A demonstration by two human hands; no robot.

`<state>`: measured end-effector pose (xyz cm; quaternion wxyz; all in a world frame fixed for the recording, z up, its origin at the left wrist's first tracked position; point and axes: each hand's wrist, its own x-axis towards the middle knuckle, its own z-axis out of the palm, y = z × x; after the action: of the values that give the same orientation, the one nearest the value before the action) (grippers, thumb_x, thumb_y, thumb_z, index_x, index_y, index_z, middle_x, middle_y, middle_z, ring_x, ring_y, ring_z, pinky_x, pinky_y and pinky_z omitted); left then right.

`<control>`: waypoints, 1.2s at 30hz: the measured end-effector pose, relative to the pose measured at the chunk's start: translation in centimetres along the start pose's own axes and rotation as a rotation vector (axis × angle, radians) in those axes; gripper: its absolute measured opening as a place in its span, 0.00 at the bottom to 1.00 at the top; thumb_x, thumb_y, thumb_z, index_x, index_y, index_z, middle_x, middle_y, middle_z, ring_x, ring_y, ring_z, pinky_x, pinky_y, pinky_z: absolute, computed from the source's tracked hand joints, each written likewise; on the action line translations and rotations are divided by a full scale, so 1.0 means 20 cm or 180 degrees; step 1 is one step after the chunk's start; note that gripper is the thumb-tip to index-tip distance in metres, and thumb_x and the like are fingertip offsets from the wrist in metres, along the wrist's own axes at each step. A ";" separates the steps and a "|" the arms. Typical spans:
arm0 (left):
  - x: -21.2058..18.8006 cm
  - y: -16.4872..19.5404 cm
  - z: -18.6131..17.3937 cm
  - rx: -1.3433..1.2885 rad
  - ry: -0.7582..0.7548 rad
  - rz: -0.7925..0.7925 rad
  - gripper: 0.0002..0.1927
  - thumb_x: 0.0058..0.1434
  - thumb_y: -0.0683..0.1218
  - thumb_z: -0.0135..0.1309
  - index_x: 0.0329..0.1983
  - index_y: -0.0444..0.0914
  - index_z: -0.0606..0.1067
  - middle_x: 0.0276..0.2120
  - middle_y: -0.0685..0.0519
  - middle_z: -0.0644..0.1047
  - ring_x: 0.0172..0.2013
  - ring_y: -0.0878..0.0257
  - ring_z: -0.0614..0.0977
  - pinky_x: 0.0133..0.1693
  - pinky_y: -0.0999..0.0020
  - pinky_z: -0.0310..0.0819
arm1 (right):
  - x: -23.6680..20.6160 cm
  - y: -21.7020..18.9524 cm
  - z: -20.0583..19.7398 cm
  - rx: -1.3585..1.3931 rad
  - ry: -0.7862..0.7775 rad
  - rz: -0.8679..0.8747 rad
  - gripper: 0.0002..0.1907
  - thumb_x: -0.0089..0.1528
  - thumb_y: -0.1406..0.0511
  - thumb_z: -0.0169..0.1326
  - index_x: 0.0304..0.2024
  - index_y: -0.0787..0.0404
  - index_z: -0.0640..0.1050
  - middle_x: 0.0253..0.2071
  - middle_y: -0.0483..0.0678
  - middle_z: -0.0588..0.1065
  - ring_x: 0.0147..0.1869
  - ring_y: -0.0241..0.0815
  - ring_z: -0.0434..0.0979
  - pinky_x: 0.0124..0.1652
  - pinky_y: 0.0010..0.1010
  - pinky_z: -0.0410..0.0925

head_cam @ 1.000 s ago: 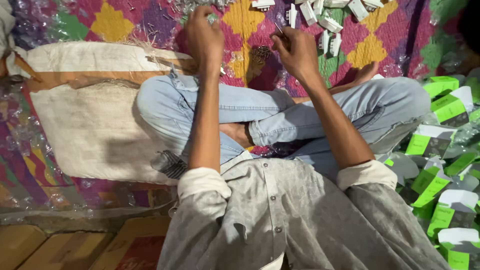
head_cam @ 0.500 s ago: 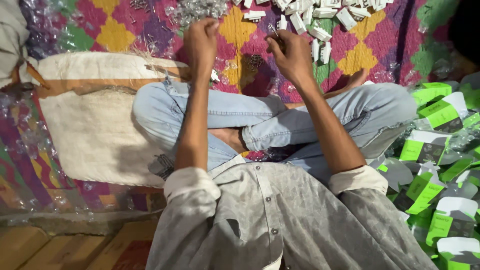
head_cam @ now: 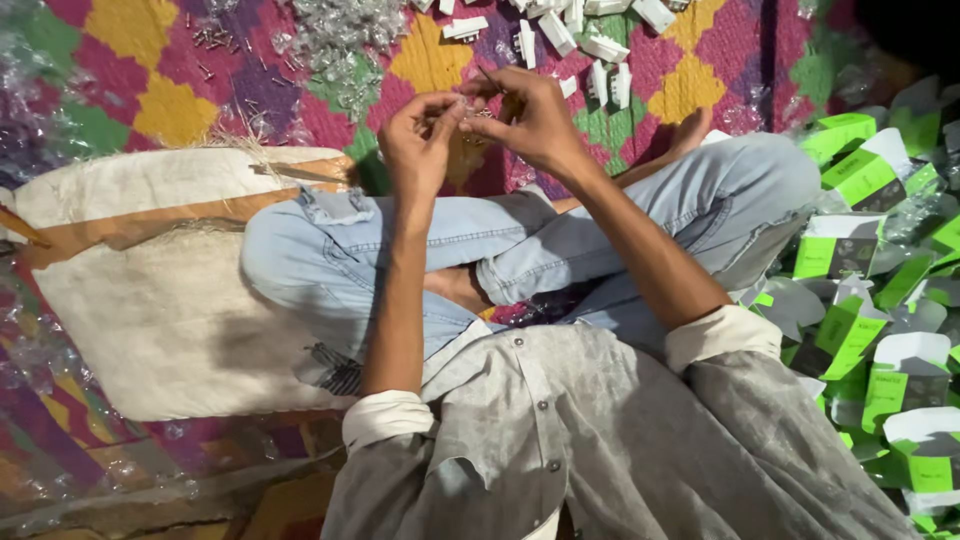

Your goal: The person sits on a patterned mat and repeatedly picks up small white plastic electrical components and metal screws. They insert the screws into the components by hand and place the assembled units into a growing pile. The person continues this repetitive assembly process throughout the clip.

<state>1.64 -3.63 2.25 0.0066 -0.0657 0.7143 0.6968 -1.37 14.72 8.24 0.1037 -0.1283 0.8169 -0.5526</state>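
Note:
I sit cross-legged on a patterned mat (head_cam: 170, 100). My left hand (head_cam: 418, 140) and my right hand (head_cam: 530, 115) meet in front of my knees. Together they pinch a small clear plastic bag (head_cam: 470, 108), which seems to hold small metal bits. The fingers of both hands close on its edges. A pile of clear plastic bags (head_cam: 345, 40) lies on the mat just beyond my left hand. Several small white plastic parts (head_cam: 590, 45) are scattered past my right hand.
A white woven sack (head_cam: 150, 290) lies under my left knee. Several green and white cartons (head_cam: 880, 300) are heaped at the right. Small metal screws (head_cam: 215, 38) lie loose at the far left of the mat. Crumpled clear plastic covers the left edge.
Both hands have drawn back from the piles on the mat toward my knees and come together. They now hold the small clear bag between them.

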 end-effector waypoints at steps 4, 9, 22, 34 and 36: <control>0.01 -0.02 0.01 -0.0624 -0.0060 -0.0363 0.08 0.68 0.41 0.61 0.46 0.31 0.80 0.35 0.54 0.83 0.34 0.73 0.81 0.36 0.79 0.73 | 0.01 0.01 0.03 -0.0201 0.0043 0.0324 0.13 0.64 0.63 0.66 0.49 0.62 0.83 0.38 0.41 0.80 0.26 0.26 0.68 0.24 0.21 0.62; 0.01 -0.02 0.01 -0.0845 -0.0113 -0.0283 0.08 0.67 0.41 0.63 0.44 0.31 0.79 0.34 0.55 0.81 0.32 0.73 0.77 0.35 0.78 0.71 | -0.02 0.00 0.03 -0.0233 0.0127 -0.0093 0.09 0.69 0.66 0.62 0.50 0.64 0.84 0.32 0.43 0.74 0.30 0.28 0.65 0.28 0.23 0.59; 0.01 0.06 0.02 -0.0786 -0.0268 -0.0251 0.07 0.68 0.41 0.62 0.43 0.31 0.78 0.33 0.55 0.80 0.32 0.73 0.77 0.36 0.78 0.71 | -0.03 0.00 0.05 0.2006 0.0069 0.1322 0.11 0.73 0.57 0.54 0.43 0.57 0.78 0.25 0.34 0.67 0.27 0.24 0.65 0.26 0.18 0.58; 0.02 0.02 0.01 -0.0717 -0.0014 -0.0334 0.06 0.68 0.40 0.59 0.43 0.32 0.77 0.36 0.56 0.80 0.36 0.71 0.80 0.39 0.78 0.73 | -0.04 0.14 0.16 0.0322 0.0624 0.0615 0.16 0.73 0.59 0.53 0.35 0.64 0.75 0.25 0.41 0.68 0.29 0.31 0.63 0.28 0.28 0.60; 0.02 0.00 0.01 -0.0790 0.0145 -0.0361 0.05 0.66 0.40 0.59 0.41 0.32 0.77 0.34 0.57 0.80 0.33 0.72 0.80 0.35 0.78 0.73 | -0.04 0.09 0.16 0.0211 0.0641 0.0334 0.13 0.72 0.60 0.50 0.44 0.65 0.78 0.30 0.46 0.73 0.32 0.34 0.69 0.32 0.31 0.65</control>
<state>1.20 -3.42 2.16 0.0216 -0.1221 0.6177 0.7765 0.16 12.91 5.40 0.0541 -0.0256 0.8101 -0.5833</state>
